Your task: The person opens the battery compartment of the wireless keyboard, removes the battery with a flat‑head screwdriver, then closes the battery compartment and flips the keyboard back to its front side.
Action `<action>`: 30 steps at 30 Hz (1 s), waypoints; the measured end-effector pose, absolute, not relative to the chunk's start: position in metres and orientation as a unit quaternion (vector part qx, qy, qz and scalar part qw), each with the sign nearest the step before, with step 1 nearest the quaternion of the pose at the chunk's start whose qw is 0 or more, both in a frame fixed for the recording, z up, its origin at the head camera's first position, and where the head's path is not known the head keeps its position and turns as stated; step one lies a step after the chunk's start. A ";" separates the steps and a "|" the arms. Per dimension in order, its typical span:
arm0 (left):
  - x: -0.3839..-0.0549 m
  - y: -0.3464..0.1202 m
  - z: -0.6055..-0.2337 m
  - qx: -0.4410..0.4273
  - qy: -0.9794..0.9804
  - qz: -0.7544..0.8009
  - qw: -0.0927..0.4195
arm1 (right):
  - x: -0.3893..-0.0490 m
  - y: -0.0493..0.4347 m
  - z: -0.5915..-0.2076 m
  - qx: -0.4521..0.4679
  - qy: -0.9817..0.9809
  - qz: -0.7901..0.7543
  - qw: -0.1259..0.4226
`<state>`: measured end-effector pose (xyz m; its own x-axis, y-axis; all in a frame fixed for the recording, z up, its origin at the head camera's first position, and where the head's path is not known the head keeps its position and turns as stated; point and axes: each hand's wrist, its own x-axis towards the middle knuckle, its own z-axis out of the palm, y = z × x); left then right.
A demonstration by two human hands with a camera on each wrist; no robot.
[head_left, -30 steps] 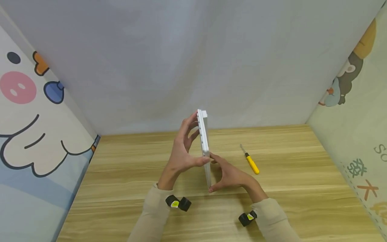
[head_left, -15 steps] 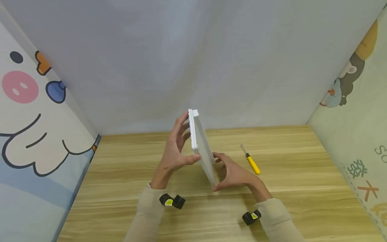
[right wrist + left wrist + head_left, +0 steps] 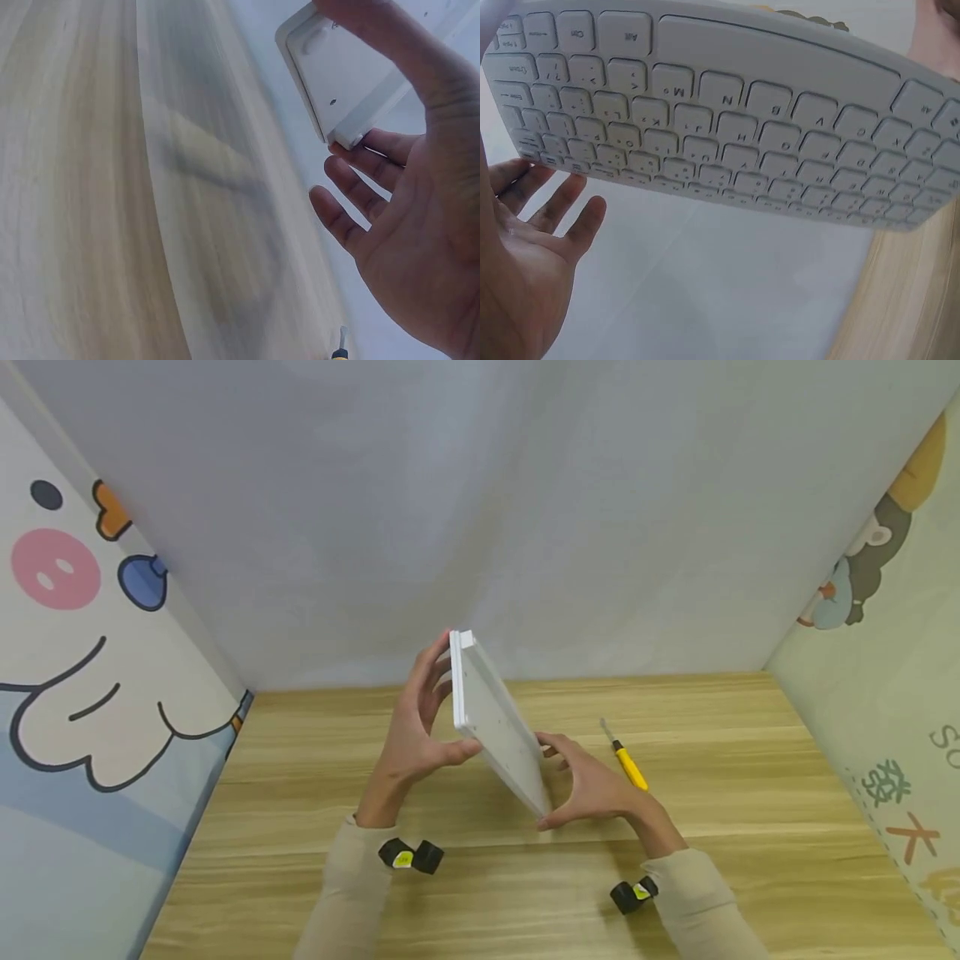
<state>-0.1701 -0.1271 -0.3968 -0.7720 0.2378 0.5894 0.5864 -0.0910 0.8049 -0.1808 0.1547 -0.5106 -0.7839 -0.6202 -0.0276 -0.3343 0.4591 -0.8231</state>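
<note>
A white keyboard (image 3: 498, 727) is held up on its edge above the table, tilted, its underside turned to the right in the head view. The left wrist view shows its keys (image 3: 735, 127). My left hand (image 3: 412, 727) grips the raised end, thumb on the near edge and fingers on the far edge. At the lower end my right hand (image 3: 596, 785) pinches the keyboard between thumb and fingers. Small dark holes dot the keyboard's underside (image 3: 367, 67) in the right wrist view.
A screwdriver (image 3: 628, 764) with a yellow handle lies on the wooden table (image 3: 712, 777), just beyond my right wrist. A pale curtain (image 3: 600, 527) hangs behind the table. Cartoon-printed panels (image 3: 67, 610) stand on both sides.
My left hand has moved left with its end of the keyboard, while the right hand has shifted slightly right. The keyboard leans over more, bringing more of its underside into view.
</note>
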 end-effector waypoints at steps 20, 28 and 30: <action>-0.166 -0.173 -0.414 -0.268 -0.725 -0.620 0.135 | -0.191 0.174 -0.497 -0.290 0.850 -0.412 0.151; -0.163 -0.192 -0.427 -0.254 -0.761 -0.584 0.122 | -0.192 0.180 -0.497 -0.288 0.862 -0.392 0.139; -0.164 -0.195 -0.430 -0.248 -0.773 -0.572 0.117 | -0.192 0.182 -0.496 -0.282 0.869 -0.382 0.138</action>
<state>-0.1636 -0.1954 -0.4302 -0.8498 0.2493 0.4645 0.5171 0.2235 0.8262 -0.1919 0.1823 -0.4963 -0.8031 -0.5954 -0.0243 -0.3848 0.5493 -0.7418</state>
